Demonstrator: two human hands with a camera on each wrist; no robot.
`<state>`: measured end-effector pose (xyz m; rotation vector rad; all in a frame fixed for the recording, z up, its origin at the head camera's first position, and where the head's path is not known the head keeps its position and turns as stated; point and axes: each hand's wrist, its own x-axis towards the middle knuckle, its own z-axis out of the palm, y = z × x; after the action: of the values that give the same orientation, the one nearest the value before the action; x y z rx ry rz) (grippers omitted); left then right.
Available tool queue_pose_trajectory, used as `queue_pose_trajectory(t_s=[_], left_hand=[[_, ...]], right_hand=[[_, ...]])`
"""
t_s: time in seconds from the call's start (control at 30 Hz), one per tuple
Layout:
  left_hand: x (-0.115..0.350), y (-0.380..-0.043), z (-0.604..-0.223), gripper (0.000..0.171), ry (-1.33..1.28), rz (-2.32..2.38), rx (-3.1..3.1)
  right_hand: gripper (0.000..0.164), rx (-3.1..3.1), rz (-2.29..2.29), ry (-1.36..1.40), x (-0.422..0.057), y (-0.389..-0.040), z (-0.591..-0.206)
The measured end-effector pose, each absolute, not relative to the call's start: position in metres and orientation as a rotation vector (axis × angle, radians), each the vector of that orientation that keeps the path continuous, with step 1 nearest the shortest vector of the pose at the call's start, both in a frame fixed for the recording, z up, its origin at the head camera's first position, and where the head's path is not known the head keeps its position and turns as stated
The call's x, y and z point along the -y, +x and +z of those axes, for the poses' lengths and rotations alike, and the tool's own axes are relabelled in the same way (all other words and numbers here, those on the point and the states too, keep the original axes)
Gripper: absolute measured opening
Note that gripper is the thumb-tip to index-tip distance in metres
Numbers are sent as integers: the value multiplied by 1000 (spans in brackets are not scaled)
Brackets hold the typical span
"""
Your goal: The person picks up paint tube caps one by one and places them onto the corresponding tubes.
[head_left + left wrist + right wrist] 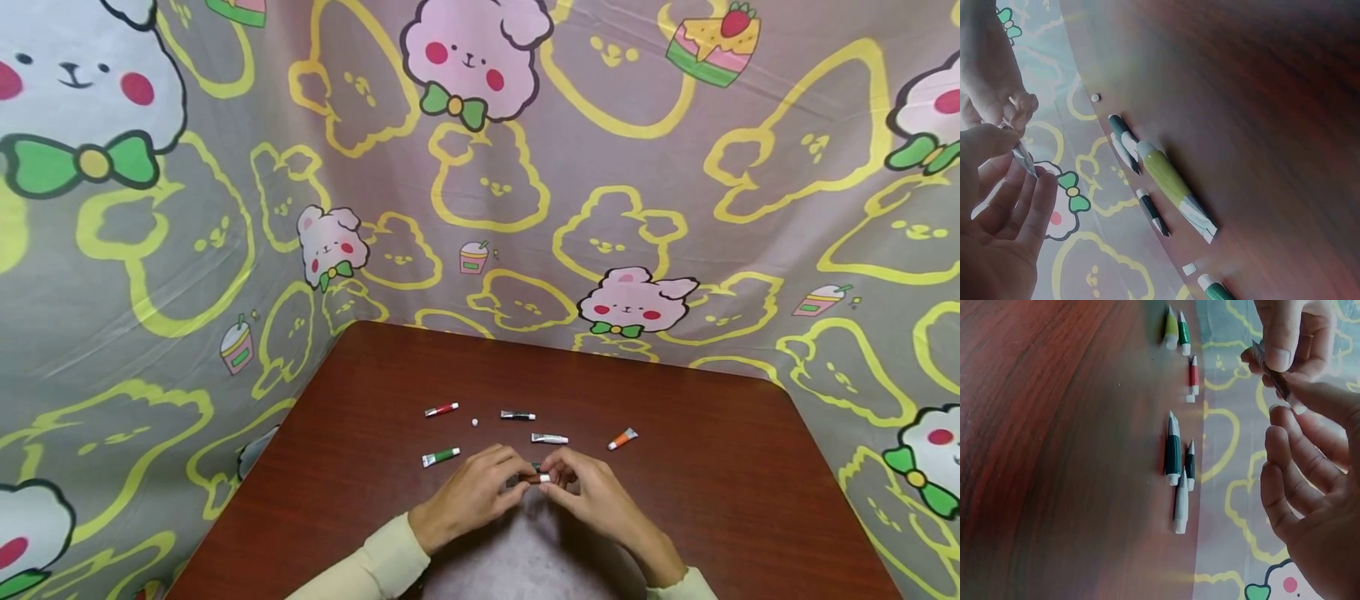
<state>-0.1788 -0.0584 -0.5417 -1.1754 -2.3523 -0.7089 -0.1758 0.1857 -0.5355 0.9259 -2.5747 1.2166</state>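
Note:
My left hand (487,487) grips a small brown paint tube (531,478) with thumb and fingers. At the tube's white cap (545,479) my right hand (592,492) pinches with thumb and fingertips. The right wrist view shows the tube (1278,384) slanting between both hands, its silver end toward the left hand (1291,344). The fingers hide part of it. Just beyond the hands lies a dark green paint tube (1173,453), mostly covered in the head view. A yellow-green paint tube (1169,178) shows in the wrist views.
Several more paint tubes lie on the brown table (360,500): red (441,410), black (517,415), white (550,438), green (441,457) and orange (622,439). A loose white cap (475,422) sits near the red one. Patterned cloth (510,175) hangs behind the table.

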Motion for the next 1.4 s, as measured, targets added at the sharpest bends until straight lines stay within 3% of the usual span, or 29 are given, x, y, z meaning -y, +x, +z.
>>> queue_pose_trajectory(t_s=[0.3,1.17,1.4], left_hand=[[59,-178,-541,12,-1171,-697,2351],[61,-176,-542,17,-1169,-665,2337],[69,-179,-547,13,-1154,-645,2368]], right_hand=[[7,2561,1184,938,-185,-177,-537],[33,2567,1178,935,-177,-183,-541],[17,2621,1142,746,-173,-202,-539]])
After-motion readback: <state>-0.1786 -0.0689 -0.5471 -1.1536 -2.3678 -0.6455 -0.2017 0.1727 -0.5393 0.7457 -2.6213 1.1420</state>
